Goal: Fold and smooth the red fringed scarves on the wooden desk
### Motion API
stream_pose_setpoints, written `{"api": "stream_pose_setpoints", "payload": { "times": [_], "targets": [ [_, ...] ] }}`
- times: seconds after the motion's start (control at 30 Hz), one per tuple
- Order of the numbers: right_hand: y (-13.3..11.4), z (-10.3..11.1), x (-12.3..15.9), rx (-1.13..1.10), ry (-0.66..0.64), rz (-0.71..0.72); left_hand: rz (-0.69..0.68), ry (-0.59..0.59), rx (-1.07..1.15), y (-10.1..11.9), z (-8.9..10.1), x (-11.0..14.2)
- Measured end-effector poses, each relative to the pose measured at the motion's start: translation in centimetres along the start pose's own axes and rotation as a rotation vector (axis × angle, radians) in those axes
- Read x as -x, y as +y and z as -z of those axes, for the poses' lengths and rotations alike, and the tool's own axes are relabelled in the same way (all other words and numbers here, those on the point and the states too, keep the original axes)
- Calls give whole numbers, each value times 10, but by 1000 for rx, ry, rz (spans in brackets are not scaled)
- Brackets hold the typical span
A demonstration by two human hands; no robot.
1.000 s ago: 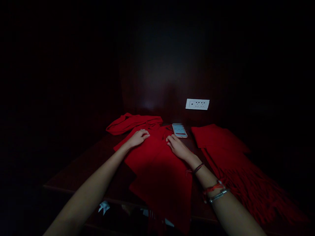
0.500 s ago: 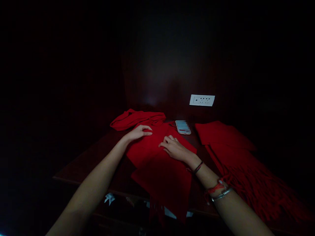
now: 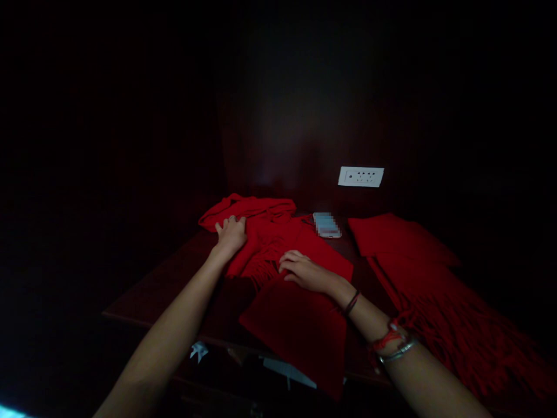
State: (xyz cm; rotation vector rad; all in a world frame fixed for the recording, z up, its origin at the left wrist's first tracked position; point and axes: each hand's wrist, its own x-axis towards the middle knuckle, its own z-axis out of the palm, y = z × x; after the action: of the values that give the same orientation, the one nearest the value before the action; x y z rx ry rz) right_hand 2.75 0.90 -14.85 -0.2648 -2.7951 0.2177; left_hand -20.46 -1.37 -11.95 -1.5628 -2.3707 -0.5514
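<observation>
And on the table (image 3: 152, 299) now, the middle cloth (image 3: 300, 325) hangs over the near edge, the far-left cloth (image 3: 256, 207) behind, the right-hand cloth (image 3: 398, 238) alongside, the phone (image 3: 326, 225) (far side) between, wall socket (image 3: 361, 177) beyond.

Inspection notes: both my forearms (image 3: 169, 334) are cut off at the view's lower edge. The undersides of my left hand (image 3: 232, 234) and right hand (image 3: 303, 273) are hidden against the red cloth (image 3: 300, 328); grip or mere contact cannot be determined. Near the back edge of the surface (image 3: 148, 293), the phone's screen (image 3: 326, 223) is pixelated, unreadable. Toward the right, the fringed cloth (image 3: 402, 235) fades into darkness. Below the front edge, a pale sheet (image 3: 282, 368) is partly covered, unidentifiable.
</observation>
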Motion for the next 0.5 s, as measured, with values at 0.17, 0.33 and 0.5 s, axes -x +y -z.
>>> {"api": "stream_pose_setpoints", "payload": {
  "times": [0.17,0.33,0.5],
  "targets": [
    [-14,10,-6,-64,238,-64,-39,-171,185,-4,-6,-8],
    [-32,11,-11,-162,288,15,-3,-181,646,-3,0,-10],
    [-16,0,-2,5,-10,-292,15,-145,963,-2,1,-8]
  ]
}}
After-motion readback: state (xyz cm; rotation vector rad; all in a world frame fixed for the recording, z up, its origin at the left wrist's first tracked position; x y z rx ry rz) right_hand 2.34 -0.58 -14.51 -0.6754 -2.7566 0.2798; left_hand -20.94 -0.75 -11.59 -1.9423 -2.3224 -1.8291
